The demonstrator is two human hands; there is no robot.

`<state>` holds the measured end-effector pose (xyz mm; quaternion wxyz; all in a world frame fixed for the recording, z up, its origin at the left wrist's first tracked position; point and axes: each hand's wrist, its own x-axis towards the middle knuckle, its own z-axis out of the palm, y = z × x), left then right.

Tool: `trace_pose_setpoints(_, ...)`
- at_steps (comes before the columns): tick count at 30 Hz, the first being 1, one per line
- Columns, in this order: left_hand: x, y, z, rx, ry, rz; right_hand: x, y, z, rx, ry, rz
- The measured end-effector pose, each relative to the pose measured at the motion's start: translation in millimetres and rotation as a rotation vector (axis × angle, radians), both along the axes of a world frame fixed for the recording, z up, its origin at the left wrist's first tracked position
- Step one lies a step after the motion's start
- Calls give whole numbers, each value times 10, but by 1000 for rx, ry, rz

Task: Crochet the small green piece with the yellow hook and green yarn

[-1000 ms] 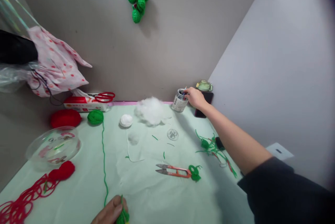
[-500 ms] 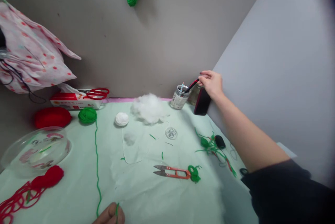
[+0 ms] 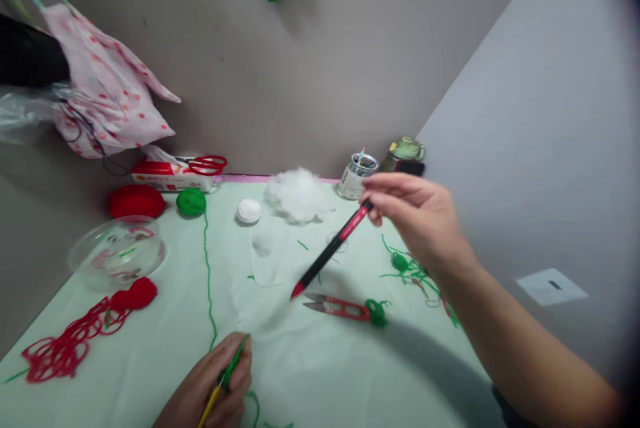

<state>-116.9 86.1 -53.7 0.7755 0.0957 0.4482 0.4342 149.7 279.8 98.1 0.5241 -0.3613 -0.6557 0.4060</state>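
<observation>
My right hand (image 3: 417, 218) pinches a black and red pen (image 3: 327, 255) near its upper end. The pen slants down to the left, its red tip above the table near the orange thread snips (image 3: 343, 308). A small bunch of green yarn (image 3: 377, 313) lies at the snips' handle end. Low in the view, my left hand (image 3: 215, 378) is closed around a yellow crochet hook (image 3: 213, 405) and a bit of green yarn (image 3: 233, 368). A green strand (image 3: 209, 281) runs from the green yarn ball (image 3: 191, 202) toward this hand.
Stuffing (image 3: 297, 196) and a white yarn ball (image 3: 249, 211) lie midway back. A tin (image 3: 353, 181) holding pens stands by the wall. Left are a clear plastic bowl (image 3: 80, 256), red yarn (image 3: 60, 348) and a tissue box (image 3: 173, 178). Green scraps (image 3: 400, 261) lie right.
My right hand has drawn the pen out of the tin and brought it nearer, over the table. My left hand has come further into view, showing the yellow hook. The camera view has shifted.
</observation>
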Motion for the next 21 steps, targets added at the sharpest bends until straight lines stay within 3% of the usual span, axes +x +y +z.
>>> trace_pose_setpoints(4, 129, -34, 119, 103, -25, -106, -277, -455, -274, -202, 56, 202)
trace_pose_setpoints(10, 159, -88, 393, 109, 45, -108, -390, -570, -666, -403, 119, 238)
trace_pose_setpoints(13, 142, -107, 385, 103, 28, -122, -437, -704, -802, -469, 190, 328)
trace_pose_setpoints(15, 154, -120, 343, 110, 5, -134, -487, -852, -863, -480, 200, 482)
trace_pose_setpoints(18, 200, -147, 277, 105, -6, -153, -549, -1049, -899, -476, 3, 648)
trace_pose_setpoints(20, 226, -165, 237, 81, -4, -142, -536, -1075, -902, -493, -53, 672)
trace_pose_setpoints(21, 231, -171, 217, 66, -8, -130, -507, -1044, -907, -504, -54, 613)
